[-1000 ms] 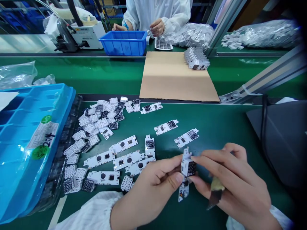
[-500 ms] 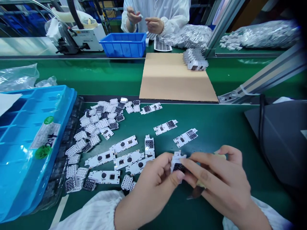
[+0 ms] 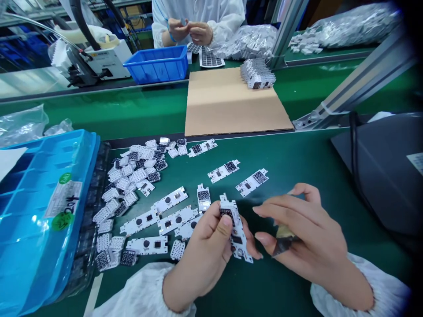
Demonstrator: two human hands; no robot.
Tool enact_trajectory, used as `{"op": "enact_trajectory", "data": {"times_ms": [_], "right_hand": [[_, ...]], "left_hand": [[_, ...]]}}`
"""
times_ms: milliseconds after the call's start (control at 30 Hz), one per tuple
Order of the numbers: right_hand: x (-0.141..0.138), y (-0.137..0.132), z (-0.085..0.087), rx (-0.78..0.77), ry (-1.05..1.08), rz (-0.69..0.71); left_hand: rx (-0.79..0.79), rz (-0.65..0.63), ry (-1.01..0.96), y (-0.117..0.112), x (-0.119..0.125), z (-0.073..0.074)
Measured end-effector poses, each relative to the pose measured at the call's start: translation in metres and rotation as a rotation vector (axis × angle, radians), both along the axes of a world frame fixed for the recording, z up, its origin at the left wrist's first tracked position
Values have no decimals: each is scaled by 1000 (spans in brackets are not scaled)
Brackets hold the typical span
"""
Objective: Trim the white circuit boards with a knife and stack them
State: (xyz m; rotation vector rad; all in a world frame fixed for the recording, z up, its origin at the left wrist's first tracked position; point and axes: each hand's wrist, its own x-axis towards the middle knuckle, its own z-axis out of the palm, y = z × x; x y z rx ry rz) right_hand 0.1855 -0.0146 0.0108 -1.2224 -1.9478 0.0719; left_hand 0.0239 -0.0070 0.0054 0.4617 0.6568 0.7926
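Observation:
My left hand [image 3: 208, 246] is closed on a small white circuit board [image 3: 235, 231] with a black keypad patch under the thumb, holding it just above the green mat. My right hand [image 3: 304, 233] sits a little to the right of the board, apart from it, fingers curled around a small dark tool with a yellowish handle [image 3: 283, 240]. Left of my hands lie several long white boards [image 3: 170, 218] and a heap of small keypad pieces [image 3: 132, 176]. Two finished boards [image 3: 253, 181] lie beyond my hands.
A blue compartment tray [image 3: 39, 211] in plastic wrap stands at the left. A cardboard sheet [image 3: 231, 103] with stacked boards lies on the conveyor. A black box [image 3: 386, 171] is at the right. Across the belt, another person's hands [image 3: 190, 28] work beside a blue bin [image 3: 157, 66].
My right hand has let go of the board and drawn back to the right. My left hand alone now holds the board, turned face up. The view shifted slightly.

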Motion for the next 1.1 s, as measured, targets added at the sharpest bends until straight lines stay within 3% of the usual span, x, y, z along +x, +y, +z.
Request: {"op": "enact_trajectory", "data": {"times_ms": [133, 300, 467, 600, 767, 900, 1100], "right_hand": [[2, 0, -2, -18, 7, -27], [4, 2, -5, -165, -11, -24], [6, 4, -1, 14, -240, -91], [7, 4, 2, 108, -290, -116], [7, 4, 1, 129, -307, -125], [8, 2, 0, 136, -341, -119], [16, 0, -2, 60, -364, 4]], "left_hand": [[50, -22, 11, -1, 0, -1], [74, -40, 48, -3, -1, -6], [85, -115, 167, -5, -4, -9], [86, -133, 187, -5, -4, -9], [77, -125, 242, -4, -3, -7], [160, -154, 349, 0, -6, -7], [198, -256, 450, 1, -9, -5]]}}
